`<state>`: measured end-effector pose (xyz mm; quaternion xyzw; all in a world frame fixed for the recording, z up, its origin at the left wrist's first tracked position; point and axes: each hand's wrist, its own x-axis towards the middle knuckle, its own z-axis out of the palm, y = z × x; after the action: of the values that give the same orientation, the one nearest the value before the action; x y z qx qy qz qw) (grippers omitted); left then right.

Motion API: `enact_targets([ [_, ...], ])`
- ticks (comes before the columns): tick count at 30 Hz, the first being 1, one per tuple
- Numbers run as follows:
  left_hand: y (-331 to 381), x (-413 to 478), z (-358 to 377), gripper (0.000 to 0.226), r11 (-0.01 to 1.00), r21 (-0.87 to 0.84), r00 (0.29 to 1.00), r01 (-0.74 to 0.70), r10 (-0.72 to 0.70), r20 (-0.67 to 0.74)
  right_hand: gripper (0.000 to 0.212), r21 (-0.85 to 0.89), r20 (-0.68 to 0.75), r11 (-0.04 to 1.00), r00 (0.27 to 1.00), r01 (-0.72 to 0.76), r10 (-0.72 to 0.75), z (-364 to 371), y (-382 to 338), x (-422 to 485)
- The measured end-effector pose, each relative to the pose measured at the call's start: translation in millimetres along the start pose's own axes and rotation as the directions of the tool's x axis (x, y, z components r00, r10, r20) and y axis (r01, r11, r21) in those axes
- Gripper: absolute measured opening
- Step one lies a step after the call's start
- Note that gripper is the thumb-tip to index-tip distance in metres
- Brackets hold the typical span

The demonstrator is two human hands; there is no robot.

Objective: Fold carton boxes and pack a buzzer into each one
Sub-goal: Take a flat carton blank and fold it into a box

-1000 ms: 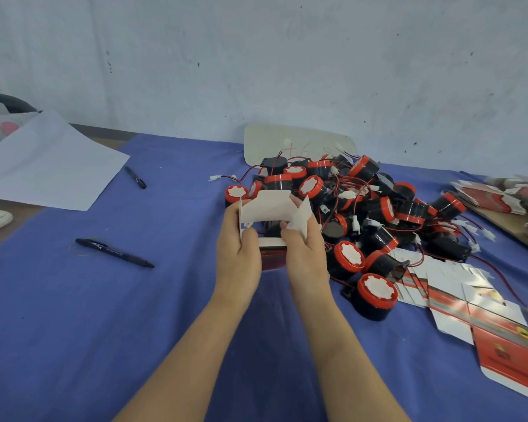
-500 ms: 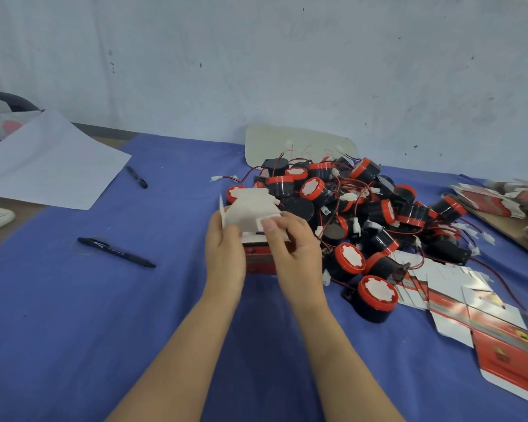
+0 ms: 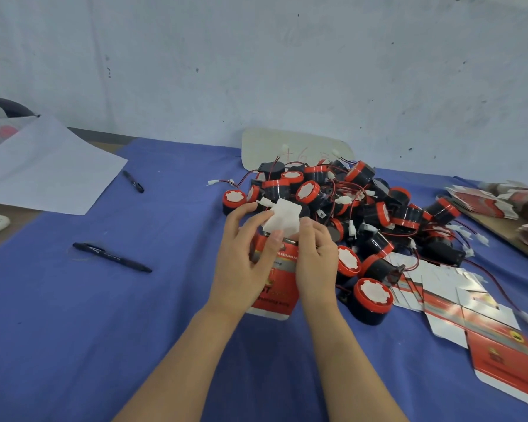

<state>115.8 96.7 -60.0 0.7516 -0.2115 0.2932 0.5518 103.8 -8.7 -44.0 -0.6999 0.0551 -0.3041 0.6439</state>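
Observation:
A red and white carton box (image 3: 276,287) stands between my two hands near the middle of the blue cloth. My left hand (image 3: 241,266) grips its left side, thumb on the white top flap (image 3: 282,219). My right hand (image 3: 316,257) holds the right side, fingers curled at the flap's edge. A heap of black and red buzzers (image 3: 357,208) with red wires lies just behind and right of the box. One buzzer (image 3: 371,300) sits close to my right wrist. Flat unfolded cartons (image 3: 482,327) lie at the right.
Two black pens (image 3: 112,257) (image 3: 133,181) lie on the blue cloth (image 3: 73,330) at the left. A white sheet of paper (image 3: 43,169) covers the far left corner. More flat cartons (image 3: 500,202) are stacked at the far right. A pale board (image 3: 287,147) leans on the wall.
The box has turned so its red printed face shows toward me. The open white flaps have been bent down onto the top, and both hands have shifted along its sides.

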Motion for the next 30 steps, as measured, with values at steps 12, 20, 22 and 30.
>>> enact_targets([
  [12,4.2,-2.7,1.0,0.031,1.0,-0.027,0.997,0.01,-0.012,-0.073,0.053,0.014,0.048,0.999,0.998,-0.036,0.035,-0.8,-6.2,-0.3],
  [20,7.2,-3.3,0.8,0.023,1.0,-0.013,0.999,0.018,-0.019,-0.045,0.037,0.026,0.116,0.991,0.985,-0.128,0.124,-5.0,-5.6,3.3],
  [22,4.9,-3.0,1.6,0.021,0.999,0.013,0.999,0.032,-0.032,0.0,0.036,0.02,0.12,0.994,0.988,-0.105,0.102,-5.6,-5.5,3.5],
  [30,-1.1,-1.4,2.8,0.022,0.979,0.024,0.979,0.205,-0.205,0.005,0.035,-0.059,0.174,0.998,0.985,-0.003,0.013,-1.1,-0.4,3.3],
])
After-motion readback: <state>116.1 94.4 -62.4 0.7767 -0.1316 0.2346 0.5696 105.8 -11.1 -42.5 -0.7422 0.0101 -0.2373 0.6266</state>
